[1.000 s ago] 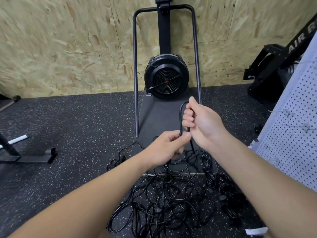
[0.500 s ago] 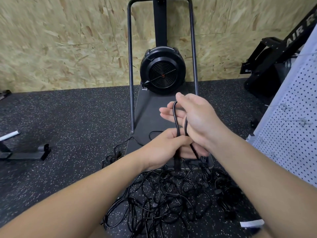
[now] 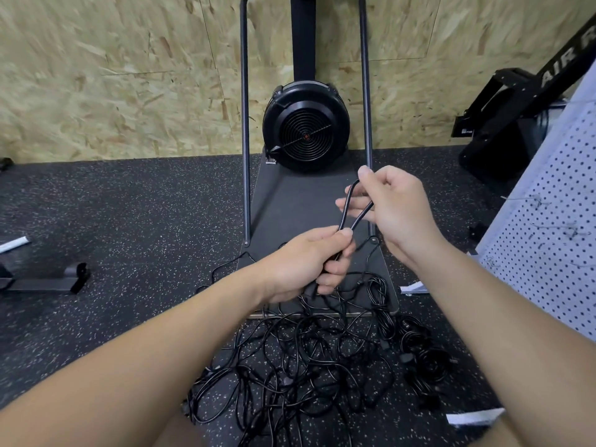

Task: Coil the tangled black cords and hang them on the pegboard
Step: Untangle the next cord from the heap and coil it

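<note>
A tangle of black cords (image 3: 309, 359) lies on the speckled floor in front of me. A narrow loop of one black cord (image 3: 347, 206) rises from it. My left hand (image 3: 309, 262) grips the two strands of that loop at its base. My right hand (image 3: 392, 204) is just above and to the right, its thumb and fingers pinching the top of the loop. The white pegboard (image 3: 558, 227) leans at the right edge, with a few small metal hooks on it.
A black fan machine (image 3: 305, 125) on a dark platform (image 3: 290, 201) with a tall metal frame stands ahead against the chipboard wall. Another black machine (image 3: 516, 108) sits at the back right. A black metal foot (image 3: 45, 280) lies at the left. White strips lie on the floor.
My right hand has moved up and to the right and loosened from a fist, drawing the cord loop out longer. My left hand stays gripping the strands below. The view has tilted down slightly.
</note>
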Motion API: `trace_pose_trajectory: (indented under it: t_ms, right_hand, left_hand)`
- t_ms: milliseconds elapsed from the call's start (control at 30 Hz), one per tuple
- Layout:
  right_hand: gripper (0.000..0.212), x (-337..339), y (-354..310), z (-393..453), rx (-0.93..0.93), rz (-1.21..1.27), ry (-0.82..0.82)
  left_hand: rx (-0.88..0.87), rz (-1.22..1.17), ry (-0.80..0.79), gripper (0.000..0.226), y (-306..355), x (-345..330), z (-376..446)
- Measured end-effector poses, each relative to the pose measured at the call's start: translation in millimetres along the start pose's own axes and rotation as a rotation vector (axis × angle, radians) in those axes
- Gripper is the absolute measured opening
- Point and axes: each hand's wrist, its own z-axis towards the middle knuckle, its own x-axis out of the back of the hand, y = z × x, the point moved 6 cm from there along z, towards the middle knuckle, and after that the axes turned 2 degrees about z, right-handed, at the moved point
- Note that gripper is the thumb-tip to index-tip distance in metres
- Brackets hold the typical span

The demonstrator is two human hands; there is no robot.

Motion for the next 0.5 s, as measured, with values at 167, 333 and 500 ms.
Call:
trace_pose_trajectory:
  t_ms: [167,333,500]
  right_hand:
    - [0.042,-1,7,3,-0.078,-0.071,-0.207]
    - [0.049,-26,83,-24,-0.234,-0.561,-0.617]
    - [0.06,-46,128,-50,-0.21,-0.756,-0.897]
  left_hand:
    - [-0.058,-0.013,0.215,0.03,2,20,0]
    - [-0.139,-0.174,0.412,0.031,18,49,-2]
    - [-0.175,-0.25,0.469,0.033,20,65,-5]
